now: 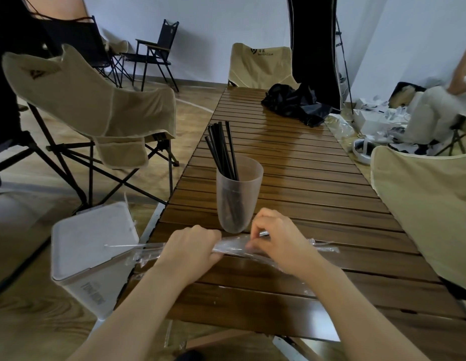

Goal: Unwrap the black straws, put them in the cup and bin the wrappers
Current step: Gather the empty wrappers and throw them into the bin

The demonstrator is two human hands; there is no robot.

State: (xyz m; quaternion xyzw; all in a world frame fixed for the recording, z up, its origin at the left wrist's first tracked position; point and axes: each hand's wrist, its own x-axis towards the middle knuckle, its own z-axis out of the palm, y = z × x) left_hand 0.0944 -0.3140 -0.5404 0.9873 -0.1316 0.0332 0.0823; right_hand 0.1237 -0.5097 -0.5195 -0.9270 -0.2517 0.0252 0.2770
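Note:
A translucent plastic cup [238, 194] stands on the slatted wooden table [317, 194] with several unwrapped black straws [221, 149] leaning to the left in it. Just in front of the cup lies a bundle of clear plastic wrappers [232, 247] stretched across the table's near part. My left hand [193, 250] grips the bundle from above at its left part. My right hand [276, 243] pinches it near the middle, fingers curled over the plastic. Any straw inside the wrappers is hidden.
A white bin [94, 252] stands on the floor off the table's left edge, wrapper ends reaching over it. A black bag [294, 102] lies at the table's far end. Beige folding chairs stand at left [96, 108], right [429, 212] and far end [260, 65].

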